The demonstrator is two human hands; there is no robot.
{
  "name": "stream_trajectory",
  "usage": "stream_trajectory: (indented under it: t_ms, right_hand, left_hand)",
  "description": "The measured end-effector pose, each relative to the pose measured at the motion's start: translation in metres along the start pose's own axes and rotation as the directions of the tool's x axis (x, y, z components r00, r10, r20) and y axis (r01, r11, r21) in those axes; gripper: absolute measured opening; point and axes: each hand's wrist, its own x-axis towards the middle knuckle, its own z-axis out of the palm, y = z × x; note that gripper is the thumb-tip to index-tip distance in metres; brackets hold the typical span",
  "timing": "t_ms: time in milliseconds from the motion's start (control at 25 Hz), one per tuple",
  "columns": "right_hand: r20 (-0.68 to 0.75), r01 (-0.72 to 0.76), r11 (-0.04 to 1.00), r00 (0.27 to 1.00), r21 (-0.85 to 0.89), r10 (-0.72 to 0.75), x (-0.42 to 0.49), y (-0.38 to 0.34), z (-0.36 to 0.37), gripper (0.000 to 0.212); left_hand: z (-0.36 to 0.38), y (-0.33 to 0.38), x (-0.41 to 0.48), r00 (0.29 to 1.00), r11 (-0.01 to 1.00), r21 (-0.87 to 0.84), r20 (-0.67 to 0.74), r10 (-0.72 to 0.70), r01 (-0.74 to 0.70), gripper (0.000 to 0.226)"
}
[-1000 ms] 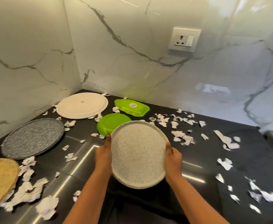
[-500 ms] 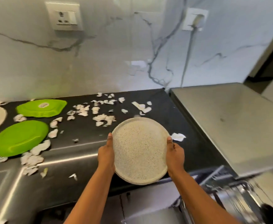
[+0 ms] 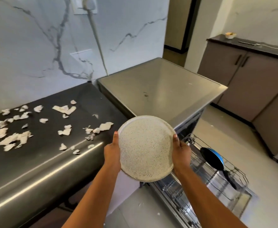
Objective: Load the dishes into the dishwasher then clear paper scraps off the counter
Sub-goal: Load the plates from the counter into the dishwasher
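Note:
I hold a round white speckled plate (image 3: 145, 148) in the air at the counter's right end, its face toward me. My left hand (image 3: 112, 151) grips its left rim and my right hand (image 3: 180, 153) grips its right rim. Below and to the right, the dishwasher's wire rack (image 3: 217, 180) is pulled out over the open door, and a black pan with a blue underside (image 3: 213, 159) lies in it. Several torn white paper scraps (image 3: 16, 137) are scattered over the black counter (image 3: 44, 162) to my left.
The dishwasher's steel top (image 3: 161, 89) stands just behind the plate, next to the counter. Brown cabinets (image 3: 243, 76) line the right side, with a small bowl (image 3: 230, 35) on their dark top. Pale floor (image 3: 220, 129) lies between cabinets and rack. A marble wall backs the counter.
My view has swung right, away from the green and other plates on the counter. Both hands have carried the speckled plate rightward off the counter toward the pulled-out rack.

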Motion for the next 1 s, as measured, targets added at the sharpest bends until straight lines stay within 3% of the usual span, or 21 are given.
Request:
stream_trajectory:
  t_ms: [320,560,840,1000]
  right_hand:
    - [-0.159,-0.211,0.972,0.961,0.107,0.226,0.006,0.066,-0.072,0.044]
    - [-0.366,-0.313,0.950,0.884,0.000,0.292,0.008,0.120,-0.117,0.055]
    - [-0.558,-0.408,0.913,0.756,0.008,0.343,0.006,0.155,-0.140,0.050]
    - [-0.479,-0.358,0.933,0.812,0.046,0.335,0.008,0.184,-0.126,0.029]
  left_hand:
    - [0.075,-0.042,-0.022,0.985,0.981,0.195,0.174,-0.018,-0.017,0.047]
    - [0.118,-0.090,-0.005,0.895,0.941,0.337,0.415,-0.165,0.018,0.040]
    - [0.160,-0.135,0.036,0.763,0.846,0.497,0.618,-0.191,-0.191,0.023]
    - [0.174,-0.156,0.069,0.727,0.773,0.560,0.658,-0.196,-0.298,0.012]
